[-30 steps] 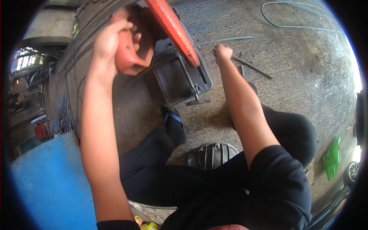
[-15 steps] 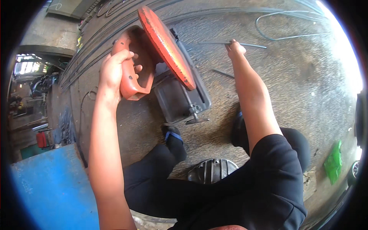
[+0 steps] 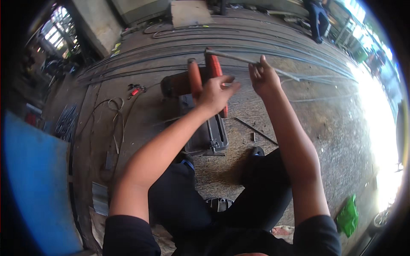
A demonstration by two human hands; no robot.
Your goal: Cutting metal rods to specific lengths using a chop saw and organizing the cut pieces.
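A thin metal rod [image 3: 232,56] is gripped near its middle by my right hand [image 3: 265,77], raised with the thumb up. The rod slants from the top of the saw's guard toward the right; I cannot tell whether it touches the guard. My left hand [image 3: 217,93] is off the handle, its fingers stretched apart in front of the saw. The cut-off saw [image 3: 176,85] stands on the floor ahead of my feet, with an orange handle [image 3: 194,77], an orange-red blade guard [image 3: 215,66] and a dark base [image 3: 197,140] carrying a screw clamp [image 3: 212,143].
A cut rod [image 3: 256,130] lies right of the saw. Long metal rods [image 3: 171,48] stretch across the floor behind it. Left are looped cables [image 3: 117,106], a bundle of short rods [image 3: 67,123] and a blue panel [image 3: 34,183]. A green bag [image 3: 348,216] lies right; a person [image 3: 315,19] stands far back.
My left hand has let go of the saw's handle and moved right. The right hand still holds the rod, now closer to the saw. My view has tilted up, showing more background.
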